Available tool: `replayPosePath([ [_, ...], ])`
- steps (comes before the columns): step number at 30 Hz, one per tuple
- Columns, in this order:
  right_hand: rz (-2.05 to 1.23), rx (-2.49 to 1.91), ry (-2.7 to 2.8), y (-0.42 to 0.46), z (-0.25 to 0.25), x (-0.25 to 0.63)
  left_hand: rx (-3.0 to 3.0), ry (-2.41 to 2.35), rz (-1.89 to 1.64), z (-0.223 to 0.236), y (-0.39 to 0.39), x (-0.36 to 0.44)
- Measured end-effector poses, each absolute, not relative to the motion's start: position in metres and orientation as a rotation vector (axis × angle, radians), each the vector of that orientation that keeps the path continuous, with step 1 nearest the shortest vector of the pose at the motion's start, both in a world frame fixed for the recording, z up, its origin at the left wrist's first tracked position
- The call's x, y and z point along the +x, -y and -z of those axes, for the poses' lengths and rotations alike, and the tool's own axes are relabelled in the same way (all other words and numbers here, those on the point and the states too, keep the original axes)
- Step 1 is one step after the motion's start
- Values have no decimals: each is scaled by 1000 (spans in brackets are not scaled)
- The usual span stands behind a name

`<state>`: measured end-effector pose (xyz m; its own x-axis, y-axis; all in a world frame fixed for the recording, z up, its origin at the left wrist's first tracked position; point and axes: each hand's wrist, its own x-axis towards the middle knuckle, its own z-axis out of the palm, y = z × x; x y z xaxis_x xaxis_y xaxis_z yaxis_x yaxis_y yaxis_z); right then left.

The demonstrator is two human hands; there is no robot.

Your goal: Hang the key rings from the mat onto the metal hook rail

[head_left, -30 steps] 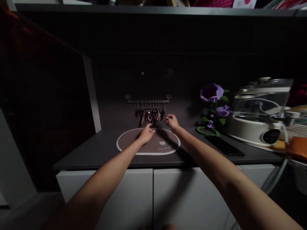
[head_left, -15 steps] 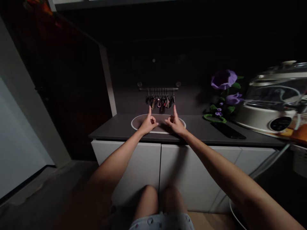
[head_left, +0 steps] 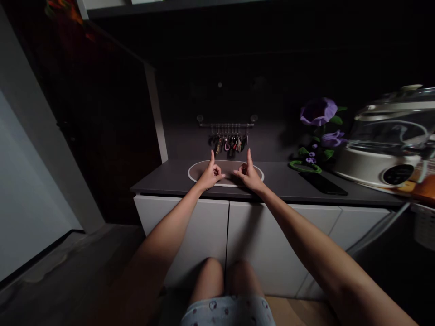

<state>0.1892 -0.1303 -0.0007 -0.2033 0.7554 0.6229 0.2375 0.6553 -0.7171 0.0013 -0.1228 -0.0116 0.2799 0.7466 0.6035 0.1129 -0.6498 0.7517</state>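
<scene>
My left hand (head_left: 211,174) and my right hand (head_left: 249,174) are raised in front of the counter, a short gap between them. On each, the index finger points straight up and the thumb stretches toward the other hand, while the remaining fingers curl in. Neither holds anything. Behind them in the view lies an oval mat (head_left: 224,180) with a pale rim, partly hidden by both hands. Above the fingertips, several keys (head_left: 238,143) and small trinkets hang from a clear hook rail (head_left: 227,125) on the dark wall.
A purple flower decoration (head_left: 319,113) stands on the dark counter (head_left: 282,179) at the right. Near it lie a black phone (head_left: 324,183) and a large pale appliance (head_left: 377,160) with a clear upper part. White cabinet doors (head_left: 190,226) are below. A basket (head_left: 424,224) sits far right.
The view has shifted slightly, so the rail and counter sit a little further right. Both hands keep the same pose.
</scene>
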Motion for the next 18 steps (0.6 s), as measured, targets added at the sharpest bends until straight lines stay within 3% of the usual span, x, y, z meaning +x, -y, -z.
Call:
replayPosePath([
  [6,-576,-971,1643,102,-7,202,1673,-1088,-1388,4,98,-6],
  [12,-512,-1240,1436,29,-45,226,1583,-1443,-1430,-35,31,-25],
  [18,-597,-1277,1332,-36,-68,233,1511,-1287,-1547,-64,-41,-15],
])
